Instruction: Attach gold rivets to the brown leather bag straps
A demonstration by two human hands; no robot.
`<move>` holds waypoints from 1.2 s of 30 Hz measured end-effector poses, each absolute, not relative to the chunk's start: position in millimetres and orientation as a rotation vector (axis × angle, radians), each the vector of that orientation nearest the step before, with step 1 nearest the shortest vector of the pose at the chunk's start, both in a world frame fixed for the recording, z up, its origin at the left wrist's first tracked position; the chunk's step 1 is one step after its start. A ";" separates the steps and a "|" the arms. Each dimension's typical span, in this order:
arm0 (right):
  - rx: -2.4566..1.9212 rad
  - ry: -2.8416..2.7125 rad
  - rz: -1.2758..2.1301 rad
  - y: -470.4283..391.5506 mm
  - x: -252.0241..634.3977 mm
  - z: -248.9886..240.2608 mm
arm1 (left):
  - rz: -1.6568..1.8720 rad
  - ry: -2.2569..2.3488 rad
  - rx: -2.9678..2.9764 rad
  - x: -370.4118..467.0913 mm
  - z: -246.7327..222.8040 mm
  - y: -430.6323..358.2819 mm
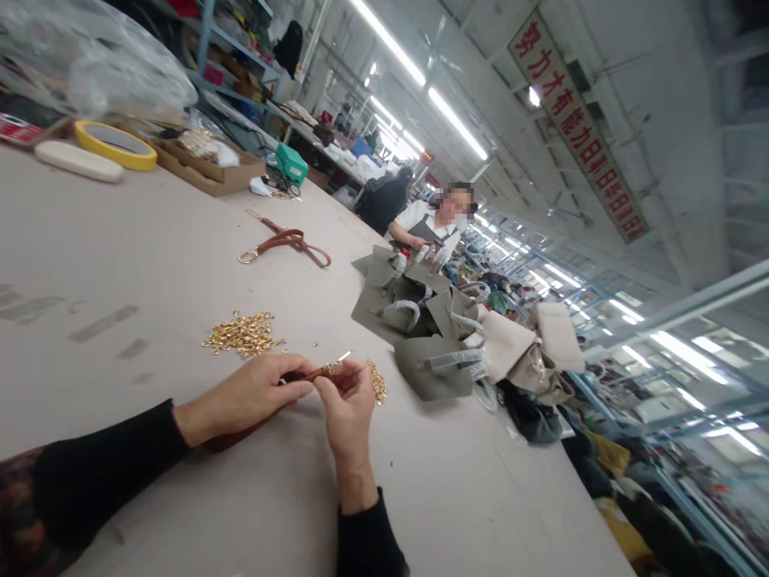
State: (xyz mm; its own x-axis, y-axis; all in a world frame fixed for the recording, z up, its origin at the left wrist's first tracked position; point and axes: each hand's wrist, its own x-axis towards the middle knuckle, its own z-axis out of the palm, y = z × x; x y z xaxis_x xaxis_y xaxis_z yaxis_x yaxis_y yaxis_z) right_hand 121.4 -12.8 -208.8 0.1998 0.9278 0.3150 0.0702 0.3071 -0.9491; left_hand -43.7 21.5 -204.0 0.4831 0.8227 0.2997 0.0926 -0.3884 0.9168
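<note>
My left hand (255, 394) is closed on a brown leather strap (231, 439), part of which hangs below the palm. My right hand (348, 405) pinches the strap's end, where small gold metal pieces (328, 369) show. A thin silvery tip (344, 356) sticks out above the right fingers; what it belongs to is hidden. One heap of small gold fittings (243, 334) lies beyond my left hand, and a smaller gold heap (377, 383) is just right of my right hand. Farther off lies a brown strap with gold hooks (288, 240).
On the table (469, 497), grey bags (432, 365) and cream bags (510, 344) stand at the right. Yellow tape (114, 145), a white oblong object (79, 161), a cardboard tray (207, 172) and a green device (291, 164) sit at the back left. A person (429, 224) is across the table.
</note>
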 end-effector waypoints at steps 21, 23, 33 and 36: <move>-1.005 -1.302 1.157 -22.1 115.6 -213.3 | 1.125 0.824 1.587 -28.7 -206.1 9.9; -0.994 -1.277 1.190 -21.8 117.9 -218.0 | 1.186 0.885 1.581 -23.5 -209.0 6.2; -1.046 -1.236 1.208 -23.0 129.1 -217.0 | 1.201 0.651 1.425 -20.0 -193.7 -5.6; -1.060 -1.229 1.143 -22.3 132.0 -216.7 | 1.164 0.583 1.489 -24.1 -191.4 -7.1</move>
